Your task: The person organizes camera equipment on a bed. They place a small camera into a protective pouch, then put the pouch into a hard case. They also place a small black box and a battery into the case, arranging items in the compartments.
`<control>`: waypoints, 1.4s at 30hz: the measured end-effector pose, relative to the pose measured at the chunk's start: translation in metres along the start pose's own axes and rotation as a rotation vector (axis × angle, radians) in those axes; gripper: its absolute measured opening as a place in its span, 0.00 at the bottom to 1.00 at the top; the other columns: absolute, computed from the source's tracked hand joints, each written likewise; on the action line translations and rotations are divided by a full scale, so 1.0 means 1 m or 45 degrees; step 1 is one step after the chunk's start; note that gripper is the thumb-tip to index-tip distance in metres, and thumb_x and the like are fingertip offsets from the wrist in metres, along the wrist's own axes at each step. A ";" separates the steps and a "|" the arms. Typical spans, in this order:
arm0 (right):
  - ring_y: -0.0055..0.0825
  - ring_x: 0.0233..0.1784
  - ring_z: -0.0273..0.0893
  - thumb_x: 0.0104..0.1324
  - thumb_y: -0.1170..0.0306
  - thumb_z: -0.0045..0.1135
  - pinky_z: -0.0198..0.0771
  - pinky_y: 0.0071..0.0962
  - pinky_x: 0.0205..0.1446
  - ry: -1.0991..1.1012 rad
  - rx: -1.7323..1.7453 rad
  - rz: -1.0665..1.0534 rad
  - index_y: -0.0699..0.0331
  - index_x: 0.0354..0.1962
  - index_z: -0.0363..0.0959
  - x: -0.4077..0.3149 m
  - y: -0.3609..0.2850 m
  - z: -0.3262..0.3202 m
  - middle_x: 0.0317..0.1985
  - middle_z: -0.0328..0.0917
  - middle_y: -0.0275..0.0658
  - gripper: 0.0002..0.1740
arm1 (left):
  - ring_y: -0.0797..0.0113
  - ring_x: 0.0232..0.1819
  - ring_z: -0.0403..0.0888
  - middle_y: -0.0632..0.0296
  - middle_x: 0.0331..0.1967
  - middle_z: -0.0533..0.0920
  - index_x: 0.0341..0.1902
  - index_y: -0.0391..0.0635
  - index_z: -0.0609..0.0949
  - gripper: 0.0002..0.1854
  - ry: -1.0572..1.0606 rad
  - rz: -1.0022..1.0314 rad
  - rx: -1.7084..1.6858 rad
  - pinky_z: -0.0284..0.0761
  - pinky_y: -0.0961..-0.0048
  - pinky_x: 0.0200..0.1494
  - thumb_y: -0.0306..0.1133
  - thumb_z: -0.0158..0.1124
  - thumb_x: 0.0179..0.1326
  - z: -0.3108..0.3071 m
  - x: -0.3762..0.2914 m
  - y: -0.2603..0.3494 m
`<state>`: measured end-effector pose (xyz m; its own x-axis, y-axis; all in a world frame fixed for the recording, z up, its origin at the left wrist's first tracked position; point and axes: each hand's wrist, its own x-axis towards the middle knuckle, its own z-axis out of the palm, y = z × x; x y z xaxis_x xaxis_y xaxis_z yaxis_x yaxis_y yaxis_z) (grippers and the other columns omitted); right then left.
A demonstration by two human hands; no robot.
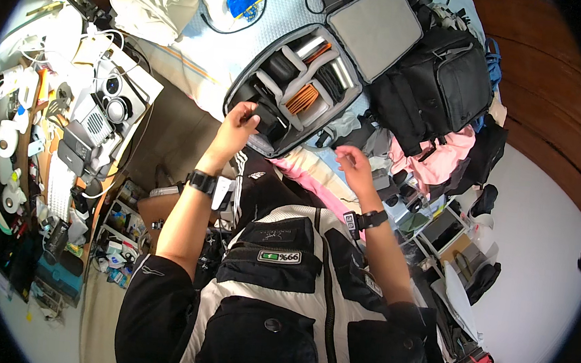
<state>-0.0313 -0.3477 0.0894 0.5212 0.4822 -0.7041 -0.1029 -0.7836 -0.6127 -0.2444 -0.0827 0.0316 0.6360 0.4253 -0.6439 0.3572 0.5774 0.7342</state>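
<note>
An open camera bag (345,104) with grey padded dividers lies on the bed before me, its lid (376,32) folded back. Over its near left corner is my left hand (241,124), fingers curled at a black item in the compartment; whether it grips that item I cannot tell. My right hand (354,168) hovers off the bag's near right side, fingers loosely bent and apart, holding nothing. Inside the bag sit orange slotted pieces (302,99), a black rounded case (280,67) and silver-edged items (342,73). Both wrists wear black bands.
Right of the bag stands a black backpack (433,85), with pink cloth (459,154) beneath it. A cream cloth bundle (153,4) and a blue packet (244,0) rest farther back. At left is a cluttered desk with a white keyboard (60,189) and loose cables.
</note>
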 end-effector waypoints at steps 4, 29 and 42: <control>0.24 0.50 0.76 0.73 0.65 0.51 0.75 0.25 0.45 -0.388 0.431 -0.093 0.61 0.59 0.67 0.000 -0.056 0.017 0.54 0.75 0.38 0.20 | 0.77 0.44 0.76 0.70 0.40 0.77 0.50 0.45 0.75 0.09 -0.359 -0.018 -0.735 0.74 0.76 0.52 0.23 0.54 0.69 0.004 -0.033 0.021; 0.19 0.50 0.73 0.72 0.64 0.48 0.68 0.20 0.57 -0.625 0.727 0.130 0.66 0.59 0.68 -0.039 -0.055 0.020 0.49 0.75 0.33 0.22 | 0.56 0.57 0.80 0.49 0.54 0.81 0.53 0.37 0.82 0.33 -0.344 -0.399 1.801 0.77 0.65 0.58 0.50 0.73 0.50 0.015 0.125 -0.045; 0.16 0.41 0.75 0.72 0.60 0.50 0.74 0.18 0.40 -0.592 0.854 0.224 0.55 0.58 0.70 -0.041 -0.038 0.020 0.44 0.77 0.30 0.19 | 0.66 0.36 0.79 0.53 0.43 0.78 0.72 0.30 0.57 0.52 -0.175 -0.625 0.672 0.76 0.70 0.32 0.44 0.71 0.48 -0.008 0.124 -0.030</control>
<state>-0.0652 -0.3296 0.1343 0.0629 0.6025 -0.7956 -0.7095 -0.5337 -0.4603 -0.1820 -0.0415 -0.0714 0.3855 0.0928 -0.9180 0.8831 0.2514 0.3962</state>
